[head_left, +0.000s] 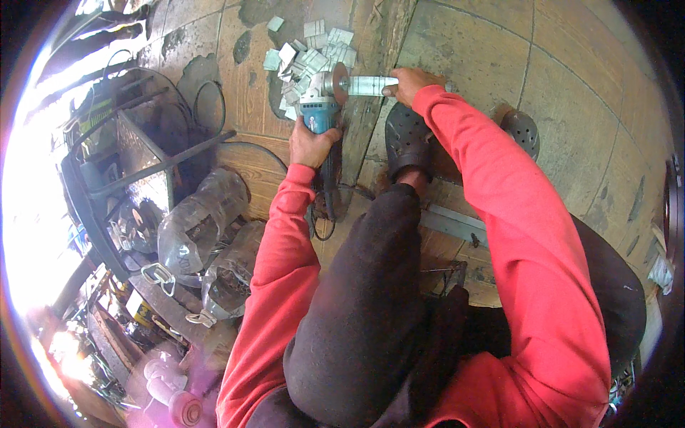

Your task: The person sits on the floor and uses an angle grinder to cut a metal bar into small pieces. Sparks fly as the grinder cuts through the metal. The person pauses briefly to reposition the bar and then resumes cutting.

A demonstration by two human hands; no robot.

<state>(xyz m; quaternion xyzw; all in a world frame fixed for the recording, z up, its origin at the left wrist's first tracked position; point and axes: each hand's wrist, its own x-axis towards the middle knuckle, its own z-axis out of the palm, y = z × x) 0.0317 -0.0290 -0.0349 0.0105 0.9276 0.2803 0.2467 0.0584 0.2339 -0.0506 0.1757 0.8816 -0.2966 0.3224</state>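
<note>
Crouched over a plank (371, 114) on the tiled floor, with everything placed from the grinder (320, 107). Just right of its disc, a pale metal bar (369, 85) lying across the plank. Beyond and left of it, a heap of cut pieces (307, 53). Below and right of it, a dark clog (408, 135) planted close by. Left hand (312, 143) wrapped tight round the grinder's blue body; right hand (408, 82) clamped on the bar's far end, fingers closed. Likely trouble: disc binding in the cut and kicking back, since only a bare hand steadies the bar (no clamp visible). Cord (325, 214) trailing under the knee, liable to snag. Loose offcuts near the disc, liable to be flung.
</note>
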